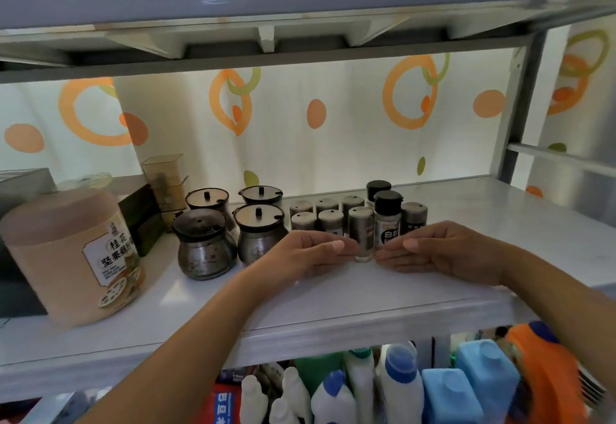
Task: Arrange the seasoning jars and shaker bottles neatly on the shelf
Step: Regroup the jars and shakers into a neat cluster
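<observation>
On the white shelf point(333, 303) stand several steel seasoning jars point(203, 243) with black lids, in two rows left of centre. To their right, small grey-capped shaker bottles point(330, 220) form two rows, along with two black-capped bottles point(388, 217). My left hand point(310, 252) and my right hand point(443, 252) lie low on the shelf with straight fingers. Their tips touch the base of one front-row glass shaker point(361, 233) from either side. That shaker stands upright, slightly forward of its neighbours.
A large tan canister point(70, 253) stands at the front left, with a dark box point(140, 220) and a clear plastic box point(163, 183) behind it. The upper shelf hangs overhead. A grey post point(520, 117) is at right. Cleaning bottles point(400, 387) fill the level below.
</observation>
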A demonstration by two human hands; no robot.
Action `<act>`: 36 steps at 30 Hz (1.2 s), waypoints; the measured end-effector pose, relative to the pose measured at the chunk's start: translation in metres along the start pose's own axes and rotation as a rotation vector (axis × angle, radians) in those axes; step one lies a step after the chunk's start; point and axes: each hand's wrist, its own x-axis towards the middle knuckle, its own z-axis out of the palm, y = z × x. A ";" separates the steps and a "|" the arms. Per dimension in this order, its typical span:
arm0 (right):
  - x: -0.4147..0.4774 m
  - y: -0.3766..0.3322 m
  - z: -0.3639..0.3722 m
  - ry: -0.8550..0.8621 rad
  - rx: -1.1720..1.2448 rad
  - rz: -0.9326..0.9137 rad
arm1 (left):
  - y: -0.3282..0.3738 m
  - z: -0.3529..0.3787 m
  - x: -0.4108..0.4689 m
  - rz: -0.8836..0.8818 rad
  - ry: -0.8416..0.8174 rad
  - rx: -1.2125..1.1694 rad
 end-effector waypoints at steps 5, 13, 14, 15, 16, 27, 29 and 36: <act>0.013 0.001 -0.003 -0.011 0.033 -0.008 | -0.007 0.001 0.008 0.000 0.004 -0.004; 0.024 0.005 0.000 -0.018 0.015 -0.036 | -0.014 -0.005 0.013 -0.010 0.032 -0.006; 0.025 0.005 0.000 -0.011 0.011 -0.036 | -0.014 -0.005 0.014 -0.010 0.029 -0.003; 0.026 0.005 0.000 -0.006 0.005 -0.035 | -0.014 -0.006 0.014 -0.010 0.026 0.001; 0.027 0.005 0.001 -0.002 0.002 -0.033 | -0.014 -0.006 0.014 -0.011 0.027 0.004; 0.028 0.004 0.005 0.010 -0.015 -0.036 | -0.015 -0.009 0.010 -0.004 0.039 -0.012; 0.026 0.003 0.007 0.009 -0.016 -0.036 | -0.013 -0.009 0.007 0.004 0.031 -0.015; 0.024 0.000 0.020 -0.020 -0.056 -0.036 | -0.006 -0.019 -0.009 0.027 0.030 -0.035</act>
